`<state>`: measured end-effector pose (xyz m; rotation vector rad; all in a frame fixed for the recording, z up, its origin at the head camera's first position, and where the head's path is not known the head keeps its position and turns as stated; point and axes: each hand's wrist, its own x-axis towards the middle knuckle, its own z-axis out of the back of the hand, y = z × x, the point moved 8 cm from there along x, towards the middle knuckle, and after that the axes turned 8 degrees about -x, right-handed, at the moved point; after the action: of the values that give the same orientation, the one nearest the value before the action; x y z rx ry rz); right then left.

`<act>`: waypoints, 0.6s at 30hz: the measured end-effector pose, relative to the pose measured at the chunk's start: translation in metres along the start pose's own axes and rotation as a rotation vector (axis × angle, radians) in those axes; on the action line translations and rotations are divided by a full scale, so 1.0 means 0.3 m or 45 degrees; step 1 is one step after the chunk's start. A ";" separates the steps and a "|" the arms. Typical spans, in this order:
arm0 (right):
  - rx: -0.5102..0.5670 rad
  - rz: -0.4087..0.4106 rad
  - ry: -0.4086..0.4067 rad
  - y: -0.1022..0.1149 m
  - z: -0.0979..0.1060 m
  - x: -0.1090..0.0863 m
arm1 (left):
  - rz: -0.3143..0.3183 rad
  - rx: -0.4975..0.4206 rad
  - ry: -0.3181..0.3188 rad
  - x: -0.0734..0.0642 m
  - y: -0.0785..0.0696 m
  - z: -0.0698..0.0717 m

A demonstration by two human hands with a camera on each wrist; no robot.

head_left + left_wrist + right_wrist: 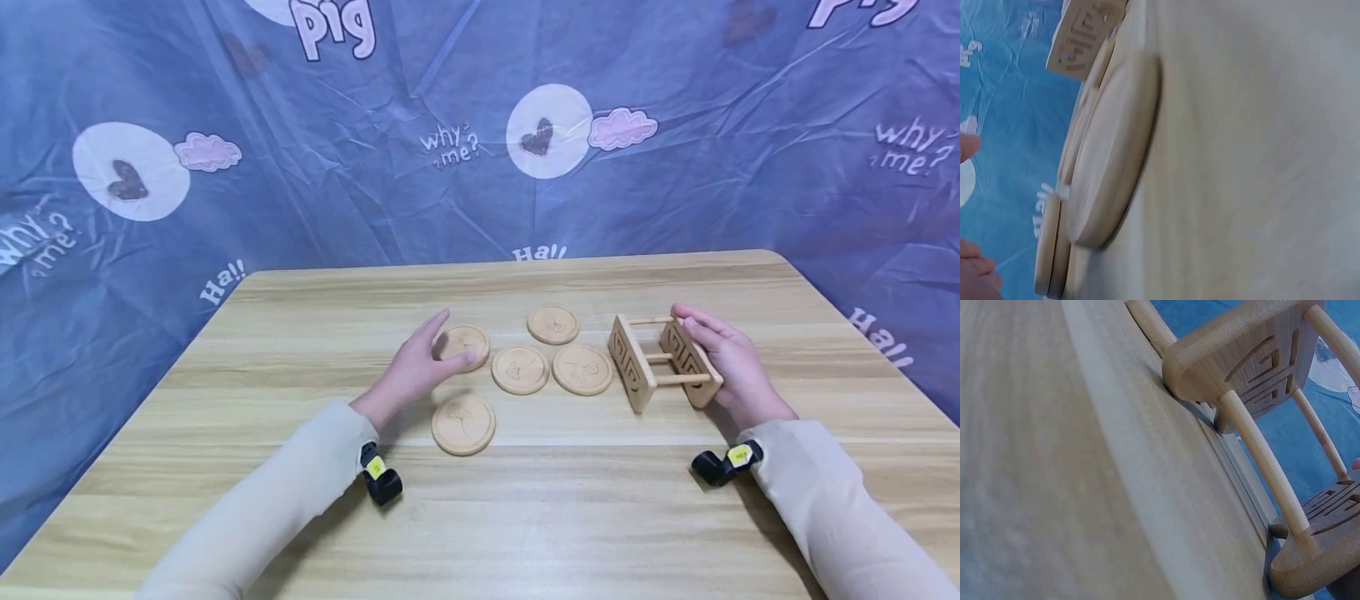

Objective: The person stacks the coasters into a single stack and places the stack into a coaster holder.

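Note:
My left hand (417, 364) reaches over a round wooden coaster (460, 340), thumb and fingers spread apart around it. In the left wrist view, fingertips (975, 267) show at the left edge, apart from the coasters. A nearer coaster (463, 424) with an engraved leaf lies just below that hand. My right hand (738, 371) grips the right panel of a wooden coaster rack (634, 367), which stands on the table. The rack has two panels with cut-out patterns joined by dowels (1266, 465), and no coaster sits between them.
Three more coasters lie flat between the hands: a middle one (521, 371), one by the rack (582, 370) and one farther back (553, 325). The wooden table (570, 517) ends at a blue printed cloth (390, 167) hanging behind.

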<state>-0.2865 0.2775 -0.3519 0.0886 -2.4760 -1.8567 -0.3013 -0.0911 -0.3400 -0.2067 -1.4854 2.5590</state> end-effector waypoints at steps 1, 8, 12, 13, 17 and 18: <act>0.001 -0.001 -0.001 0.000 0.000 -0.001 | -0.005 -0.020 -0.011 -0.011 -0.005 -0.001; -0.022 -0.019 -0.002 -0.003 -0.002 -0.002 | -0.019 -0.123 -0.176 -0.095 -0.022 -0.003; -0.023 -0.020 0.006 -0.001 -0.002 -0.003 | 0.008 -0.153 -0.236 -0.142 -0.014 -0.021; -0.023 -0.022 0.009 -0.002 -0.004 -0.002 | 0.018 -0.158 -0.245 -0.153 -0.009 -0.026; -0.007 -0.021 0.014 -0.004 -0.005 0.001 | 0.033 -0.181 -0.255 -0.190 0.011 -0.047; -0.002 -0.020 0.014 -0.004 -0.004 0.001 | 0.040 -0.194 -0.254 -0.197 0.015 -0.053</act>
<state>-0.2866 0.2761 -0.3527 0.1185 -2.4736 -1.8595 -0.2408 -0.0929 -0.3500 0.0065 -1.7628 2.5550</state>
